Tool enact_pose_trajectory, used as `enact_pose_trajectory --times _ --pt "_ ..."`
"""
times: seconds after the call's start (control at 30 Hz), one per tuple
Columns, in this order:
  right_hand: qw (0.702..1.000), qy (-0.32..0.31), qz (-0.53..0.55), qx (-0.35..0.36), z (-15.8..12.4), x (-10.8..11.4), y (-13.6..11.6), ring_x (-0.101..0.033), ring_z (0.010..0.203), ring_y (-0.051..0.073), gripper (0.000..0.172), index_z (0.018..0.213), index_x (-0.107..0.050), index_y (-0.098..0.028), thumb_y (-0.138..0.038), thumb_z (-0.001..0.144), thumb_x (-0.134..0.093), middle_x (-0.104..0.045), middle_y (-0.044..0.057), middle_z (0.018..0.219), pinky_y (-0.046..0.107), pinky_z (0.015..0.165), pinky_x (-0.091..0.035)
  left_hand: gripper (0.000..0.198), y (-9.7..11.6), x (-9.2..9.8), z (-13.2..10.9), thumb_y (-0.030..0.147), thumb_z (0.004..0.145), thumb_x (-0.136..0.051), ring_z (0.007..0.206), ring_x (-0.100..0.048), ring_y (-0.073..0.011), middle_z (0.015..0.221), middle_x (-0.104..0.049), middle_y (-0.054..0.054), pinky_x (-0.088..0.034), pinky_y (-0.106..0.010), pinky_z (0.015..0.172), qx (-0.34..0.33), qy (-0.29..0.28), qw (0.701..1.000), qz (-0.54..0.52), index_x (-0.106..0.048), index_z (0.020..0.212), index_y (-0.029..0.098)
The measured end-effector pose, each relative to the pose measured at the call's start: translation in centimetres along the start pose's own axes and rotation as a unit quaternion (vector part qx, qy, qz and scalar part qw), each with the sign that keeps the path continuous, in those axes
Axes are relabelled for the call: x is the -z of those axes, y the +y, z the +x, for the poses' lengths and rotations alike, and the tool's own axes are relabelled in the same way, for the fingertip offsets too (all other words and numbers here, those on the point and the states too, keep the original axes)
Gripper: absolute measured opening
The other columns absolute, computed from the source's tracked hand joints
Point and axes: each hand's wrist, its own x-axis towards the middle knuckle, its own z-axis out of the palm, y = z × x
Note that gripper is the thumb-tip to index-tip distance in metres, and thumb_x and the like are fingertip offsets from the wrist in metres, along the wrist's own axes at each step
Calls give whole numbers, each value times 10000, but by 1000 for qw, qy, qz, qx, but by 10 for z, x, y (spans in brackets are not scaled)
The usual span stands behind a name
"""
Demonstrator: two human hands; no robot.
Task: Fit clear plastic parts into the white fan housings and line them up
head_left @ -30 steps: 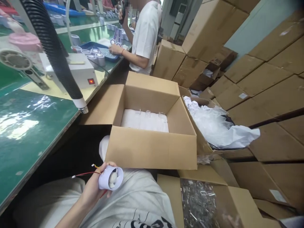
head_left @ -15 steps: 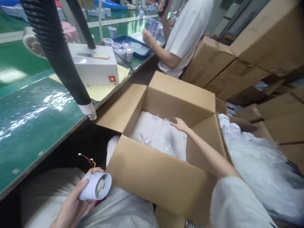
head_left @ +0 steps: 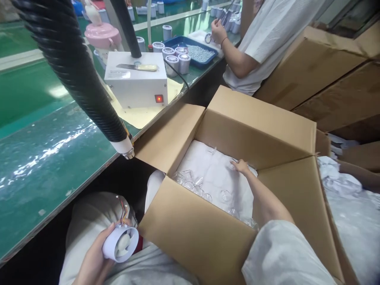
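Observation:
My left hand [head_left: 99, 253] is wrapped round a small white fan in a round housing [head_left: 111, 247], held above my lap. Its pale blades face up toward me, and thin red, black and yellow wires with small connectors stick up from its rim. My right hand [head_left: 242, 167] reaches into an open cardboard box [head_left: 202, 225]. Its fingers are pinched together just over the white sheet [head_left: 204, 162] inside, at a clear plastic piece mostly hidden by the fingertips. Several more clear plastic pieces [head_left: 196, 186] lie on the sheet, mostly along its near side.
A black flexible hose [head_left: 80, 79] hangs over the green bench's edge [head_left: 97, 168]. On the bench stand a white box with a lit red switch [head_left: 139, 85], a knife [head_left: 145, 67], white cups and a blue tray [head_left: 204, 61]. A co-worker [head_left: 252, 47] and cartons [head_left: 320, 75] are beyond; plastic bags [head_left: 353, 213] lie right.
My right hand has moved onto the clear piece it was beside, and its fingers have closed. The view has swung left; my left hand still holds the fan, turned slightly more toward me.

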Motion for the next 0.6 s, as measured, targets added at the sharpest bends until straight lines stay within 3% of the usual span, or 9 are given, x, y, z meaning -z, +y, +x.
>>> enact_pose_trajectory --times 0.1,0.2,0.33,0.4,0.47,0.53,0.6 --pt "991 -48 111 57 -33 26 8 -633 887 172 278 1008 -608 -130 -391 937 -542 -645 58 1011 363 788 -538 157 2 -5 7 277 713 -671 652 -600 -155 732 -650 -36 -543 -219 584 8 -65 998 -9 -681 752 125" --pt "964 -110 204 128 -78 42 0 -642 883 174 357 758 -551 -161 -490 894 -541 -664 81 950 344 805 -526 210 8 -5 8 315 721 -677 518 -549 -127 693 -625 -27 -477 -207 403 8 -152 988 30 -665 799 121" --pt "905 -243 260 234 -158 38 -27 -631 1006 287 605 555 -310 -209 -574 553 -793 -671 132 1057 400 858 -504 294 16 -2 0 423 756 -652 428 -491 -99 629 -574 -4 -393 -174 313 -10 -253 964 78 -607 847 147" --pt "858 -320 246 316 -204 23 -46 -625 1007 303 596 580 -331 -205 -528 528 -829 -654 125 1084 420 837 -504 313 18 0 -6 449 764 -633 415 -485 -91 642 -571 -3 -383 -169 306 -19 -278 956 97 -591 853 152" --pt "803 -350 209 435 -249 4 -67 -621 954 262 425 722 -483 -197 -510 666 -765 -636 95 1024 405 818 -501 322 21 5 -9 463 775 -607 404 -472 -83 644 -565 -4 -347 -158 294 -25 -291 949 121 -591 852 151" --pt "751 -328 140 556 -289 -16 -86 -604 936 234 338 985 -575 -201 -485 813 -641 -606 86 1010 395 838 -497 325 24 11 -12 466 790 -570 394 -442 -74 634 -553 -3 -300 -155 290 -41 -299 941 154 -600 845 147" --pt "712 -259 38 652 -319 -36 -104 -585 992 251 390 1215 -554 -216 -423 885 -561 -565 123 1116 416 857 -502 324 29 20 -16 459 818 -516 395 -402 -69 627 -532 5 -260 -165 299 -79 -303 926 212 -610 843 149"
